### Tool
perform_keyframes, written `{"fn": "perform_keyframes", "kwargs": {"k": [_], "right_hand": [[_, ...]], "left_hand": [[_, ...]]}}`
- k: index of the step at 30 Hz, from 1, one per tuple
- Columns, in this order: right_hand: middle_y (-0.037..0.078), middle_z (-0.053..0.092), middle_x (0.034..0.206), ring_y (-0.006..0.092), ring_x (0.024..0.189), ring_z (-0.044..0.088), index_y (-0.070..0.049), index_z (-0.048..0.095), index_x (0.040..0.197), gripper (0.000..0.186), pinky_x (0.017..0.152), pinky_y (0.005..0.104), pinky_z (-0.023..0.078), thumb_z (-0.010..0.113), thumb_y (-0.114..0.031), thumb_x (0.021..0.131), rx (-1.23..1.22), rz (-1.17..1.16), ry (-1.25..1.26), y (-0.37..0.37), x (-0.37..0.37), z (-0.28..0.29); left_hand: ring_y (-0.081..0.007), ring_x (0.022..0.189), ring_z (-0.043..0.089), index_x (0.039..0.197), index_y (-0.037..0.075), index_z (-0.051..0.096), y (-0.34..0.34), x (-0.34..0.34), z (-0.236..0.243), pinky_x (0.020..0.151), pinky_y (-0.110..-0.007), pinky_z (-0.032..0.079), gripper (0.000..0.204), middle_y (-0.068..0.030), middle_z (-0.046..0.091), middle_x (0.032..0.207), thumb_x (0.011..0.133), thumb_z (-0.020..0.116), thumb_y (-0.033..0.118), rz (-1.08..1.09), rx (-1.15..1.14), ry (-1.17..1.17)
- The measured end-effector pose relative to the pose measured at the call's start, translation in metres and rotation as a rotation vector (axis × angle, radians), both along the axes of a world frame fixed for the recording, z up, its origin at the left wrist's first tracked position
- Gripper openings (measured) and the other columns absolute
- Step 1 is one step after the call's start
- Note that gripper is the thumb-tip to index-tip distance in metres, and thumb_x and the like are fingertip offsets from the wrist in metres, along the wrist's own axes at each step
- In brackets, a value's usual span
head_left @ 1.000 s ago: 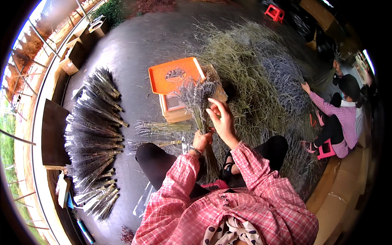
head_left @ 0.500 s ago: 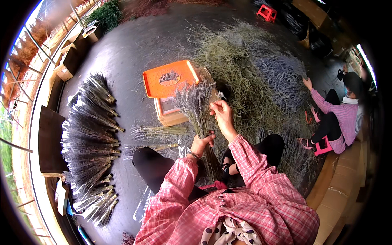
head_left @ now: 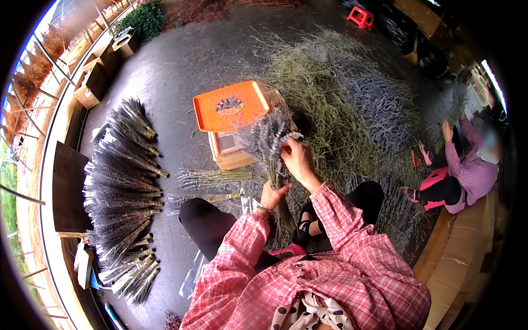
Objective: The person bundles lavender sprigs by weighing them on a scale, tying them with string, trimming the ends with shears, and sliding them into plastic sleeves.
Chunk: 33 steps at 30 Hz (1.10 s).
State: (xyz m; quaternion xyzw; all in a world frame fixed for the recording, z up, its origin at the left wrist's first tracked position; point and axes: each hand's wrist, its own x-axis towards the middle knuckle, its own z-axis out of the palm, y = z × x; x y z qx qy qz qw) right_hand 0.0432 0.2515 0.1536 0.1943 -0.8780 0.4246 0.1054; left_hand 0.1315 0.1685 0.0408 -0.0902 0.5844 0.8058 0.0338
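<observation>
A bunch of dried lavender (head_left: 268, 135) stands upright in front of me, purple-grey heads up, stems down between my knees. Round its stems my left hand (head_left: 273, 195) is closed. My right hand (head_left: 298, 160) is at the right side of the heads, fingers pinched together on what looks like a lavender sprig (head_left: 293, 136). Just behind the bunch is an orange tray (head_left: 212, 113) resting on a box (head_left: 234, 159). Loose lavender stems (head_left: 214, 177) lie on the floor left of my hands.
Finished-looking lavender bundles (head_left: 121, 192) form a long row at the left. A large heap of loose lavender (head_left: 324, 93) spreads ahead and right. A co-worker (head_left: 473, 170) sits at the right on a pink stool (head_left: 434, 179), holding lavender. A red stool (head_left: 360, 17) stands far back.
My right hand has turned and closed in on the lavender heads; the bunch has shifted slightly right. The co-worker has leaned back from the heap and lifted some lavender.
</observation>
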Motion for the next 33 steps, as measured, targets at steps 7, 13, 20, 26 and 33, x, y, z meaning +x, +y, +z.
{"fn": "perform_keyframes", "kwargs": {"k": [7,13,20,26,33], "right_hand": [[0.013,0.065,0.077,0.0267,0.069,0.064,-0.003,0.061,0.087,0.012,0.06,0.0348,0.049,0.06,-0.009,0.077,0.047,0.135,-0.125,0.003,0.003,-0.005],[0.013,0.062,0.102,0.0171,0.084,0.061,0.0,0.048,0.119,0.039,0.069,0.0255,0.052,0.061,-0.014,0.084,-0.463,0.239,-0.477,0.024,0.001,-0.017],[0.024,0.046,0.123,0.0378,0.111,0.047,0.002,0.033,0.129,0.085,0.095,0.0451,0.038,0.078,-0.03,0.064,0.376,0.309,-0.086,0.021,0.057,-0.058],[0.02,0.062,0.07,0.0363,0.073,0.063,0.0,0.052,0.095,0.034,0.065,0.0448,0.05,0.067,-0.022,0.075,0.339,0.446,-0.149,0.018,0.037,-0.058],[0.022,0.062,0.087,0.033,0.084,0.062,0.003,0.054,0.101,0.038,0.073,0.0403,0.049,0.061,-0.029,0.082,0.311,0.642,-0.436,0.029,-0.006,-0.019]], "left_hand": [[-0.0109,0.049,0.052,0.087,0.001,0.059,0.002,0.003,-0.005,0.047,-0.025,0.042,0.019,-0.0024,0.056,0.061,0.081,0.068,0.016,0.011,-0.029,0.018],[-0.0146,0.05,0.051,0.084,0.003,0.054,-0.011,-0.005,0.02,0.05,-0.028,0.042,0.02,-0.0039,0.051,0.058,0.085,0.062,0.021,0.173,0.203,-0.004],[-0.0165,0.062,0.052,0.078,0.006,0.052,-0.033,-0.021,0.028,0.061,-0.03,0.044,0.026,-0.002,0.049,0.065,0.089,0.056,0.029,0.399,0.433,0.009],[-0.0162,0.071,0.049,0.095,0.011,0.052,-0.047,-0.022,0.047,0.078,-0.036,0.042,0.016,0.0023,0.045,0.067,0.091,0.053,0.026,0.112,0.816,0.221],[-0.0305,0.111,0.049,0.129,0.013,0.04,-0.057,-0.043,0.077,0.104,-0.053,0.028,0.048,-0.0078,0.056,0.104,0.086,0.056,0.026,-0.033,0.736,0.389]]}}
